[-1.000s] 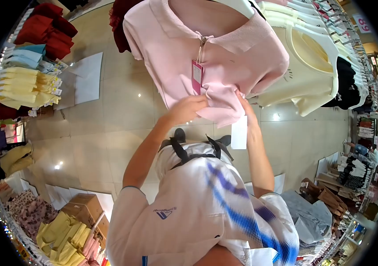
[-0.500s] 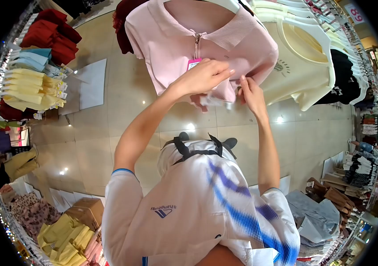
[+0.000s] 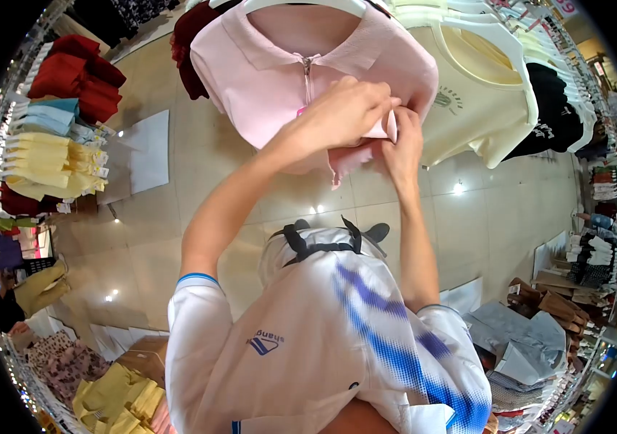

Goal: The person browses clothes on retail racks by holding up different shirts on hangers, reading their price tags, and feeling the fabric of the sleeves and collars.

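A pink collared top [image 3: 265, 94] with a front zip hangs on a white hanger [image 3: 305, 6] at the top centre. My left hand [image 3: 348, 112] is closed at the lower front of the top, its fingers pinching a small pale piece [image 3: 383, 127], fabric or label. Close beside it on the right, my right hand [image 3: 404, 141] is closed on the same piece. The hands nearly touch. A pink tag is mostly hidden behind my left wrist, below the zip. Loose pink fabric [image 3: 348, 160] hangs beneath the hands.
A cream top [image 3: 467, 108] and black tops [image 3: 550, 108] hang at the right. Red [image 3: 77, 76] and yellow garments [image 3: 52, 155] hang at the left. Folded yellow clothes [image 3: 117, 394] and a cardboard box [image 3: 146, 358] are at the lower left. A person [image 3: 33, 289] shows at the far left.
My left hand has risen from the hem across the front of the top, and my right hand has moved up beside it. The white label that hung below my right hand now shows only as a small piece.
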The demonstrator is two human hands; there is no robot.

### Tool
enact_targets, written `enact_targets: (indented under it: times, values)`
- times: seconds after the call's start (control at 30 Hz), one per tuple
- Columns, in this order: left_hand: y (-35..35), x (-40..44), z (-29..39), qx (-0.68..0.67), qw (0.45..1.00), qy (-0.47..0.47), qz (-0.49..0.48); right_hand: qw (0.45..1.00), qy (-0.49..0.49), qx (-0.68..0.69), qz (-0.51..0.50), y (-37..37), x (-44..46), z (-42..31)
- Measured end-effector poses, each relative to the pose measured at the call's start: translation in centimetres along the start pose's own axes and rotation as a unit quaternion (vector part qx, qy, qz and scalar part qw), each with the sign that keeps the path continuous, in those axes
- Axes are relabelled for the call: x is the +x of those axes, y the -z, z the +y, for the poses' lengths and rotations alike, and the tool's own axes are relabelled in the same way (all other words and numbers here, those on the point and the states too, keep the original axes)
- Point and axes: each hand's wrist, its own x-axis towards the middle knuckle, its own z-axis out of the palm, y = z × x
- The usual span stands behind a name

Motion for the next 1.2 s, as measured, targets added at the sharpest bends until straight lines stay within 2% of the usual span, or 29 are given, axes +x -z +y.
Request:
enact_targets:
  times: [0.07, 0.1, 0.13, 0.2, 0.23, 0.27, 0.33, 0.37, 0.4, 0.47, 0.5, 0.53, 0.6, 0.67, 0.73, 0.77, 0.8, 0.87, 0.9, 0.93, 0.97, 1.0, 1.07, 1.2]
  values:
    - [1.2, 0.1, 0.1, -0.025, 0.999, 0.029, -0.028, 0.998, -0.022, 0.005, -0.06, 1.4, -0.1, 1.2]
    - [1.4, 0.1, 0.0, -0.034, 0.999, 0.023, -0.017, 0.988, -0.07, 0.059, -0.122, 2.3, 0.0, 2.0]
    - [1.8, 0.2, 0.0, -0.035, 0.999, 0.025, -0.015, 0.988, -0.069, 0.058, -0.126, 3.1, 0.2, 2.0]
    - [2.7, 0.6, 0.1, 0.002, 1.0, -0.026, 0.009, 0.92, -0.155, 0.254, -0.256, 5.4, 0.7, 1.0]
    - [3.3, 0.8, 0.0, 0.008, 0.999, -0.042, 0.022, 0.891, -0.173, 0.261, -0.329, 6.9, 1.1, 0.5]
    - [3.9, 1.2, -0.3, 0.006, 0.999, -0.044, 0.021, 0.892, -0.174, 0.259, -0.327, 7.8, 1.3, 1.4]
    - [4.9, 2.1, -1.5, 0.029, 0.999, -0.036, 0.011, 0.779, -0.256, 0.323, -0.473, 9.2, 1.1, 2.9]
    - [5.1, 2.5, -2.4, -0.003, 1.0, 0.002, -0.016, 0.752, -0.262, 0.403, -0.451, 9.3, 0.4, 3.3]
    - [5.0, 2.3, -2.3, -0.005, 1.0, -0.002, -0.016, 0.754, -0.262, 0.402, -0.448, 9.2, 0.0, 3.9]
    - [4.6, 2.1, -2.2, -0.063, 0.995, 0.064, -0.041, 0.685, -0.272, 0.483, -0.472, 8.8, -0.7, 5.3]
    - [4.1, 2.2, -2.7, -0.05, 0.998, 0.014, -0.028, 0.667, -0.284, 0.5, -0.473, 8.6, -1.1, 5.3]
    - [3.7, 1.9, -3.2, -0.05, 0.998, 0.012, -0.027, 0.669, -0.283, 0.499, -0.473, 8.3, -1.5, 5.3]
    - [3.1, 1.1, -3.5, -0.055, 0.997, 0.044, -0.028, 0.632, -0.269, 0.591, -0.423, 7.9, -2.5, 5.4]
    - [3.4, -0.5, -4.2, -0.032, 0.997, 0.047, -0.056, 0.628, -0.278, 0.612, -0.391, 7.6, -2.8, 5.5]
    - [2.1, -3.1, -5.5, 0.025, 0.997, -0.036, -0.063, 0.496, -0.2, 0.771, -0.347, 7.2, -2.6, 5.5]
    - [1.4, -4.1, -5.4, 0.048, 0.995, -0.005, -0.093, 0.479, -0.217, 0.786, -0.326, 7.1, -2.7, 5.9]
    - [0.8, -5.1, -5.1, 0.07, 0.99, 0.029, -0.119, 0.477, -0.22, 0.786, -0.327, 6.9, -3.3, 6.7]
    - [-1.1, -6.8, -6.9, 0.079, 0.991, 0.037, -0.098, 0.505, -0.166, 0.779, -0.333, 5.7, -5.0, 9.8]
    - [-1.8, -7.8, -8.1, 0.089, 0.993, 0.053, -0.048, 0.541, -0.313, 0.753, -0.206, 5.8, -6.8, 12.0]
    - [-2.1, -8.6, -9.0, 0.1, 0.993, 0.07, 0.003, 0.54, -0.316, 0.751, -0.211, 5.9, -6.0, 9.8]
    - [-2.4, -9.6, -9.5, 0.111, 0.988, 0.085, 0.07, 0.548, -0.204, 0.774, -0.242, 6.1, -5.0, 7.6]
    - [-2.6, -10.7, -10.3, 0.11, 0.987, 0.089, 0.072, 0.539, -0.173, 0.784, -0.254, 6.1, -4.7, 7.2]
    - [-3.3, -13.4, -12.3, 0.117, 0.95, 0.226, 0.18, 0.521, -0.16, 0.8, -0.252, 6.2, -4.4, 7.5]
    - [-4.8, -18.2, -15.0, -0.051, 0.913, 0.362, 0.178, 0.518, -0.153, 0.809, -0.232, 6.2, -4.2, 8.6]
